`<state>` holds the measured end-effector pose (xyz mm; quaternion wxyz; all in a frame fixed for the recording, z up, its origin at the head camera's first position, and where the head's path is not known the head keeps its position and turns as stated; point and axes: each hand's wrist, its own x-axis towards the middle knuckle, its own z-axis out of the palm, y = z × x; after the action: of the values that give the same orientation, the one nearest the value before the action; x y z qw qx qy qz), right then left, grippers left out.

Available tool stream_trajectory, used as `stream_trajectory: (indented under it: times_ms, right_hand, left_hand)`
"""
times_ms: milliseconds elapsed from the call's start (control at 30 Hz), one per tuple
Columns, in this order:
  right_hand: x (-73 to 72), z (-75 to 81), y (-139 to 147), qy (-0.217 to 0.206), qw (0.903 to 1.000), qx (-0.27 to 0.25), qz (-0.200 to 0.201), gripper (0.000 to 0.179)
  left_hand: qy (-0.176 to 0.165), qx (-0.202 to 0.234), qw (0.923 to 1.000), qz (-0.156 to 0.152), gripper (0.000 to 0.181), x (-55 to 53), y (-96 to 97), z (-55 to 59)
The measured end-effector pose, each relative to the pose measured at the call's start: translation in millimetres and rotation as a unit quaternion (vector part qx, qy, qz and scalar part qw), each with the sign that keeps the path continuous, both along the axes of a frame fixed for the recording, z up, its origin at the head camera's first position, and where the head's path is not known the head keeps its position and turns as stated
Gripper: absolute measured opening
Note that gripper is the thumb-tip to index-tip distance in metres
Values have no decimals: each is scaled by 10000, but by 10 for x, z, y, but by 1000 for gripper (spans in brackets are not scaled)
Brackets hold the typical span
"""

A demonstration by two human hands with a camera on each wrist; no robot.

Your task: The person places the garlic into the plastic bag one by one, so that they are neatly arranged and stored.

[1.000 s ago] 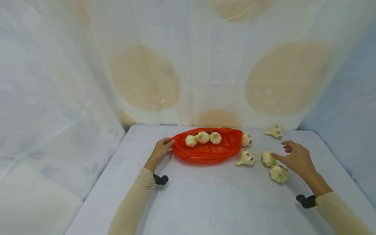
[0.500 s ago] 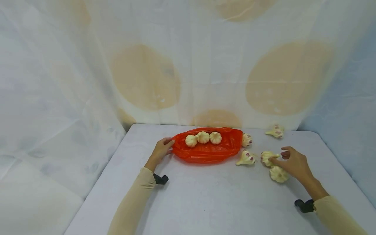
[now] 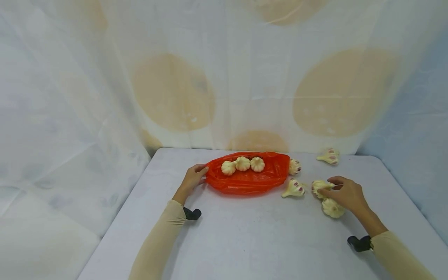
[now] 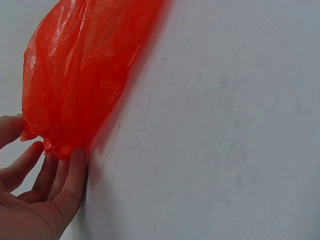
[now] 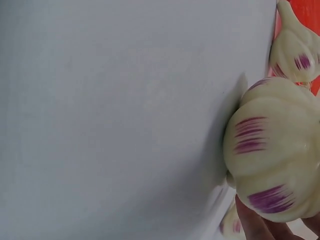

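At the table's back sits a red plastic bag (image 3: 241, 186), its mouth spread wide, with three garlic bulbs (image 3: 242, 164) showing inside. My left hand (image 3: 191, 179) holds the bag's left end; in the left wrist view its fingers (image 4: 75, 175) lie against the crumpled film. To the right, the thumb and a finger of my right hand (image 3: 348, 194) pinch a garlic bulb (image 3: 317, 188) by its stem. Just in front of it lies another garlic bulb (image 3: 333, 208). In the right wrist view, a large bulb (image 5: 275, 145) partly covers the fingers (image 5: 252, 222).
One garlic bulb (image 3: 293, 189) lies right of the bag, another (image 3: 294, 167) peeks out at the bag's right end. A further bulb (image 3: 329, 156) is near the back edge. Patterned curtains (image 3: 252, 97) hang behind and beside the white table (image 3: 266, 241).
My right hand has moved slightly left and its finger and thumb have closed in on the garlic stem, which now points toward the hand. The left hand and bag stay put.
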<state>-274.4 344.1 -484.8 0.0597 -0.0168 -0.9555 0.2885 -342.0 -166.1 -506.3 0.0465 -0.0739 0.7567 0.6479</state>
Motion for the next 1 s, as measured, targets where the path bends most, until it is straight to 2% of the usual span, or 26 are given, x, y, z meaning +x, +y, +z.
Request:
stream_trajectory:
  times_ms: [233,467,1000]
  right_hand:
    - [-51,16,-25,-102,9995,-28,292,68]
    - [-91,49,-81,-423,9982,-45,426,68]
    - [-131,63,-89,-275,9985,126,465,68]
  left_hand:
    - [-6,-11,10000,69,35,2,4,-15]
    - [-9,-38,10000,57,36,-1,2,-37]
    - [58,20,10000,23,34,-15,-13,-33]
